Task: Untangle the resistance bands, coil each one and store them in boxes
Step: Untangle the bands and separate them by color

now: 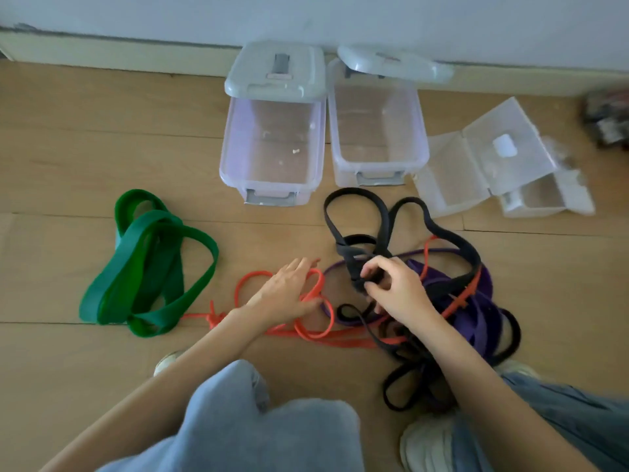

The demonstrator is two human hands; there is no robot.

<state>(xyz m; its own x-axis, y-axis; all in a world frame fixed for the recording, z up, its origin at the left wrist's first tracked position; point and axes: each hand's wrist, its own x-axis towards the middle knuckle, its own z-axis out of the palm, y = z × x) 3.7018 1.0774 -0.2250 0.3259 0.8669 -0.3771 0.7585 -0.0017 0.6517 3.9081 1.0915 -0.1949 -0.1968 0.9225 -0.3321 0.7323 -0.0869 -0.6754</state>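
A wide green band (146, 267) lies loosely looped on the floor at the left, with a thin orange band (316, 330) knotted beside it and running right. My left hand (289, 294) rests flat with straight fingers on the orange loops. My right hand (394, 287) pinches a black band (381, 216) at a knot in the tangle. That tangle mixes black, purple (473, 318) and orange bands. Two clear boxes (272, 185) (377, 165) stand open behind, lids leaning at the wall.
A smaller clear hinged case (476, 165) lies open at the right, with another small clear box (544, 199) beside it. A dark blurred object (607, 117) sits at the far right. My knees and shoes fill the bottom of the view.
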